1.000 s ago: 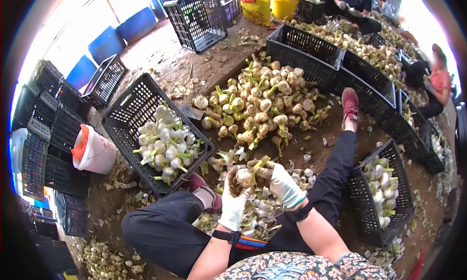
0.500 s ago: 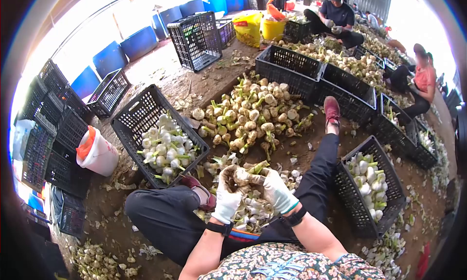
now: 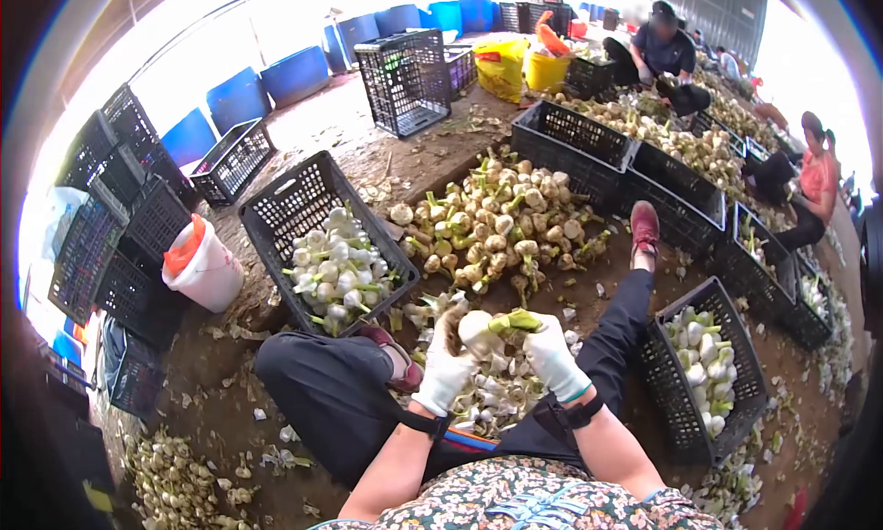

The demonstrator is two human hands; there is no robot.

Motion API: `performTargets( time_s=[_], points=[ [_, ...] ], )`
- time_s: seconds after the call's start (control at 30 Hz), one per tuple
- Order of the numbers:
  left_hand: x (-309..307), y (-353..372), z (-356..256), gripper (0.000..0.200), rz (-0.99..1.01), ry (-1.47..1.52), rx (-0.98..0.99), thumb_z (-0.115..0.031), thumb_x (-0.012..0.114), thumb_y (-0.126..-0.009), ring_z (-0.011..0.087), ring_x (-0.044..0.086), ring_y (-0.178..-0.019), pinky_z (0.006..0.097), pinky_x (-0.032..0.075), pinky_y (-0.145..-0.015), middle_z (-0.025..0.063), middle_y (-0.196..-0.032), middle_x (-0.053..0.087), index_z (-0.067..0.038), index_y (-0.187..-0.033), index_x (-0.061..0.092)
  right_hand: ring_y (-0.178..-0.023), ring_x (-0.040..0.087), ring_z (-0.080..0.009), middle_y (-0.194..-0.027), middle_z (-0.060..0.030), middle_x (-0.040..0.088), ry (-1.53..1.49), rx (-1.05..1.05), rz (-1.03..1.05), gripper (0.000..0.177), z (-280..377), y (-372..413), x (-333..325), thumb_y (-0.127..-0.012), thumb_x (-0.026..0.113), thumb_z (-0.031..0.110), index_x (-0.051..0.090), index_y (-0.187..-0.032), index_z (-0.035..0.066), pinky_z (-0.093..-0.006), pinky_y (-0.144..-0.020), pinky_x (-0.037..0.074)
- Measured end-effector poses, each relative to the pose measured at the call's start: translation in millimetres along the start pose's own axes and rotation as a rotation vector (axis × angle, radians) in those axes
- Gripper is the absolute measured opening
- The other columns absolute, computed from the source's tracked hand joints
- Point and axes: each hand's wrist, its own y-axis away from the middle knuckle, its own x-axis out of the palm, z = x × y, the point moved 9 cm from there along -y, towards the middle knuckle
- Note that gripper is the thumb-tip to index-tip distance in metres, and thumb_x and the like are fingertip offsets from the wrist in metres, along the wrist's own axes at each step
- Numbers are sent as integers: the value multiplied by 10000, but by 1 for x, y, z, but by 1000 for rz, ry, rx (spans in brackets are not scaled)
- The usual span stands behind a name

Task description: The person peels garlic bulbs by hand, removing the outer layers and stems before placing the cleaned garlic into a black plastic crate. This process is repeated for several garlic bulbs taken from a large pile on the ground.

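In front of my lap, my left hand (image 3: 447,369), in a white glove with soiled fingers, is closed around a garlic bulb (image 3: 475,328). The bulb looks white and smooth, and its short green stem points right. My right hand (image 3: 553,357), also gloved, pinches the stem's end. Peeled skins (image 3: 492,397) lie beneath both hands, between my legs. Just beyond them is a heap of brownish, unpeeled garlic (image 3: 506,219). White garlic bulbs (image 3: 338,270) fill part of a black crate (image 3: 276,199) on the left, and more white bulbs (image 3: 699,360) sit in a crate (image 3: 658,374) on the right.
Black crates (image 3: 570,153) stand in a row beyond the heap. At left are a white bucket (image 3: 213,277) with something orange in it and stacked crates (image 3: 101,226). Two people (image 3: 664,47) sit by more garlic at the upper right. Small bulbs (image 3: 175,479) lie at lower left.
The bulb has gone from brownish and rough to white and smooth. My hands have shifted slightly right, and the whole view has swung a little to the left.
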Motion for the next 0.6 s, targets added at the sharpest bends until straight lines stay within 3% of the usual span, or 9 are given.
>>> performTargets(
  time_s=[0.1,0.2,0.27,0.33,0.37,0.4,0.47,0.53,0.6],
  points=[
    [1,4,-2,673,11,99,-93,-10,792,-775,180,584,-1102,304,502,-958,85,-1225,579,-12,-1346,435,-912,673,-177,-1015,-93,714,26,22,27,232,0,2,8,-866,550,-94,683,-1052,-53,-275,-793,536],
    [-2,5,-16,690,49,230,-148,15,780,-773,184,590,-1105,304,509,-950,86,-1242,576,-28,-1369,435,-765,667,-169,-976,-80,710,-518,50,-196,149,-25,-18,-40,-896,616,32,662,-1032,-6,-294,-731,548],
    [-2,5,-19,711,86,295,-173,18,778,-769,185,592,-1109,304,516,-940,89,-1257,570,-43,-1386,429,-895,671,-202,-1087,-131,688,2,267,-165,395,-34,-36,-54,-861,659,92,580,-1236,-5,-329,-779,547],
    [-5,4,-16,744,90,311,-102,4,788,-766,184,575,-1139,300,502,-956,83,-1273,560,-49,-1407,414,-957,661,-218,-1108,-152,686,1054,4,-40,408,-27,-30,-54,-849,674,93,599,-1236,-9,-334,-823,529],
    [-7,2,-14,777,110,240,-62,27,779,-753,182,551,-1170,302,488,-973,87,-1323,522,-48,-1423,393,-957,659,-241,-1079,-153,690,1104,-254,-183,348,-1,-24,-39,-838,687,85,644,-1172,-4,-331,-840,515],
    [-8,-1,-8,777,114,243,-64,27,779,-753,182,551,-1170,302,488,-973,87,-1323,522,-48,-1423,393,-957,659,-241,-1079,-153,690,1107,-251,-188,348,5,-25,-33,-838,687,85,644,-1172,-4,-331,-840,515],
    [-9,2,-6,806,97,-75,-14,56,758,-740,178,529,-1193,307,470,-992,91,-1359,486,-45,-1438,367,-938,665,-242,-1028,-152,690,894,-289,84,261,62,-9,34,-830,698,94,695,-1079,14,-327,-821,516],
    [-5,3,-16,785,109,-299,73,53,741,-747,171,524,-1182,305,448,-1005,93,-1351,476,-29,-1429,362,-852,665,-303,-924,-144,680,1082,-489,314,253,72,-1,71,-805,712,142,711,-1030,26,-361,-760,529],
    [-10,3,-13,753,92,-392,113,50,735,-753,164,526,-1169,300,451,-998,88,-1321,482,-27,-1412,377,-825,649,-331,-874,-136,668,1251,-524,322,233,69,-2,80,-764,719,167,708,-952,31,-390,-723,528]
  ],
)
